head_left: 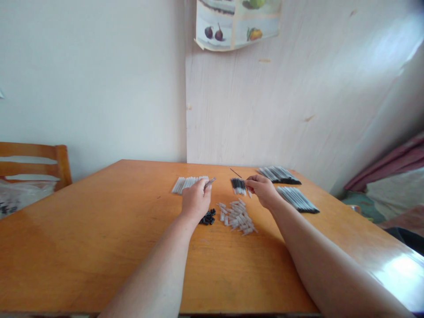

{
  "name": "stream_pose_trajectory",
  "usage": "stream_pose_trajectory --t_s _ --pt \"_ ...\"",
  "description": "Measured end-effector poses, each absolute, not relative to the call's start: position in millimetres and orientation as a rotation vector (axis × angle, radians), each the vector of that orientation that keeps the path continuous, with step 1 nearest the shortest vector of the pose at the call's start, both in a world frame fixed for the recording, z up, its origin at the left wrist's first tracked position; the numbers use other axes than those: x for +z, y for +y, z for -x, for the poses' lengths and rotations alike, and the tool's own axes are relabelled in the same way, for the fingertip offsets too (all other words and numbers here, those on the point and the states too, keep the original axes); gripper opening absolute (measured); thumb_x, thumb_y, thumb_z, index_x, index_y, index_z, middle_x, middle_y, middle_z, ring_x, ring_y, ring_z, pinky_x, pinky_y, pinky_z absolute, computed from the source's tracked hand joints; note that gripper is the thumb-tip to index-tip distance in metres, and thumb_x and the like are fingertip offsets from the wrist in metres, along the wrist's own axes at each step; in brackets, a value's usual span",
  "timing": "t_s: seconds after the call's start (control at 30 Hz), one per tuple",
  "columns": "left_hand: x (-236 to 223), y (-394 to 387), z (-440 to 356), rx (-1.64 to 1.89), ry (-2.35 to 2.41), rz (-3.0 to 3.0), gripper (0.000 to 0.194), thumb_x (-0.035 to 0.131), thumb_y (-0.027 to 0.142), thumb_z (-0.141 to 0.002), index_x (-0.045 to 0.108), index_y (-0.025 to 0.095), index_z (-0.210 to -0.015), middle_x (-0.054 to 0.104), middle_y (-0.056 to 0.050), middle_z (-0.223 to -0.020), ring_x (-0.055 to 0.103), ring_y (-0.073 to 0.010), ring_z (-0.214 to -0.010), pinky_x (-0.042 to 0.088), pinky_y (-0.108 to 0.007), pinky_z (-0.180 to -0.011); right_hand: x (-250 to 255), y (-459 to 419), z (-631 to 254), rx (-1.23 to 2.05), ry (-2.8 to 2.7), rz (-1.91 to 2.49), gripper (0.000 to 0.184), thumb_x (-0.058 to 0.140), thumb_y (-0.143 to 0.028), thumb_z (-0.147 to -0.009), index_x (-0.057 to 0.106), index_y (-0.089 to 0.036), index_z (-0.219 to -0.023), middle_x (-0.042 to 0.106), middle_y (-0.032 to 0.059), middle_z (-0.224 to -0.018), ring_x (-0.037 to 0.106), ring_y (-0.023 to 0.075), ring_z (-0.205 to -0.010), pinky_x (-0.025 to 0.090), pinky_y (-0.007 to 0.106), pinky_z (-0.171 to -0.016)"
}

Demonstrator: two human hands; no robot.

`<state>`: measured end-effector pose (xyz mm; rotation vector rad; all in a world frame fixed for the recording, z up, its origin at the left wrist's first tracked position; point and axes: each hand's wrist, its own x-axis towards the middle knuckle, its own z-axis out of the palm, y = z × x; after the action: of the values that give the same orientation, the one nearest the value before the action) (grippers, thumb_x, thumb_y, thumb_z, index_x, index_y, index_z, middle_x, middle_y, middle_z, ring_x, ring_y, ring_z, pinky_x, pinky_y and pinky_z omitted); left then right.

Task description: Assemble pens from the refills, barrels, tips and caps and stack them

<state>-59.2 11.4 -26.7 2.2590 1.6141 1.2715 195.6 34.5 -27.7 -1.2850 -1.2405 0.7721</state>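
My left hand [195, 198] is closed around a short translucent pen barrel [210, 182], which points up and to the right from the fingers. It is over the right end of a row of clear pen barrels [183, 185]. My right hand [263, 191] pinches a thin dark pen refill [235, 172], slanting up and left out of the fingertips. Just left of these fingers lies a bundle of dark refills with white ends [238, 186]. Between my arms are loose whitish pen tips [237, 216] and a small heap of black pen caps [208, 217], partly hidden by my left wrist.
Two rows of pens with black ends, a far one [280, 175] and a nearer one [297, 199], lie right of my right hand. The wooden table [99, 238] meets the wall at the back. A wooden chair [61, 163] stands at the left.
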Motion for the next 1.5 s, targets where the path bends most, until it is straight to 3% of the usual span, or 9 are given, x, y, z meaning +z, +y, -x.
stream_pose_trajectory --t_s 0.23,0.5,1.0,1.5 --pt "-29.4 14.7 60.0 1.281 1.654 -2.162 0.027 0.049 0.026 -0.091 0.064 0.024 -0.113 0.070 -0.005 -0.115 0.063 -0.0201 -0.105 0.043 -0.032 -0.088 -9.3 24.6 -194.4 1.319 -1.025 0.841 0.021 0.075 -0.023 -0.066 0.060 -0.016 -0.080 0.052 -0.0028 -0.062 0.041 0.0065 -0.052 0.029 0.020 -0.044" --pt "-27.4 14.4 59.9 1.261 1.700 -2.135 0.027 0.051 0.022 -0.088 0.066 0.024 -0.110 0.071 -0.004 -0.112 0.063 -0.0209 -0.104 0.044 -0.034 -0.086 -6.2 21.0 -194.7 1.522 -1.041 0.681 0.018 0.070 -0.019 -0.071 0.052 -0.019 -0.072 0.042 -0.0056 -0.054 0.031 0.0062 -0.046 0.022 0.021 -0.041" --pt "-22.6 10.3 60.0 1.197 1.778 -2.160 0.024 0.049 0.024 -0.089 0.066 0.024 -0.106 0.072 -0.004 -0.108 0.063 -0.0218 -0.100 0.043 -0.034 -0.083 -8.9 21.1 -195.6 1.546 -1.098 0.766 0.022 0.069 -0.020 -0.068 0.050 -0.020 -0.079 0.043 -0.0067 -0.053 0.027 0.0057 -0.044 0.016 0.022 -0.042" --pt "-26.1 6.0 58.0 1.071 1.649 -2.397 0.032 0.049 0.014 -0.083 0.068 0.027 -0.105 0.071 -0.003 -0.110 0.060 -0.0225 -0.108 0.036 -0.042 -0.095 -4.7 19.0 -195.3 1.541 -1.078 0.769 0.023 0.069 -0.022 -0.071 0.047 -0.021 -0.075 0.037 -0.0078 -0.050 0.023 0.0063 -0.043 0.012 0.022 -0.042"
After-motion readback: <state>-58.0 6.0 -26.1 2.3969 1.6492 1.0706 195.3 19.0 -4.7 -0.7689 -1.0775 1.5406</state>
